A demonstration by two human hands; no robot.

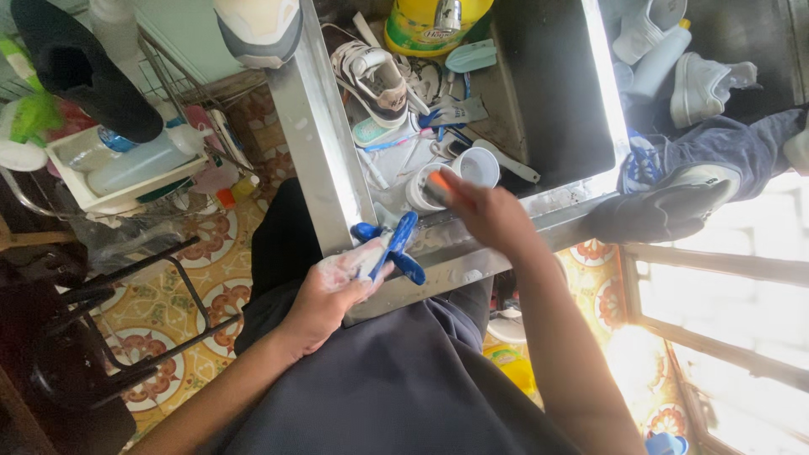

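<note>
A cluttered steel sink (pixel 320 143) over patterned floor tiles (pixel 211 278) fills the view, seen from above by a person in dark clothes. At the sink's near rim, toward 6 o'clock of the basin, the left hand (pixel 333 291), foamy with suds, is clenched around a blue-and-white sandal (pixel 389 248) whose long axis runs from 7 o'clock up to 1 o'clock, its blue straps sticking out past the fingers. The right hand (pixel 489 215) lies at 2 o'clock from the sandal, close but not touching it, and grips an orange-tipped brush (pixel 436 187) that points toward 10 o'clock at two white cups (pixel 476 166) in the basin. The left hand alone is on the sandal. Farther in, at 12 o'clock, lie a grey-and-white sneaker (pixel 375 80), a yellow tub (pixel 425 25) and loose toothbrushes. A white basket (pixel 126 164) with a clear bottle stands at 9 o'clock; more shoes (pixel 666 211) sit on the ledge at 3 o'clock.
</note>
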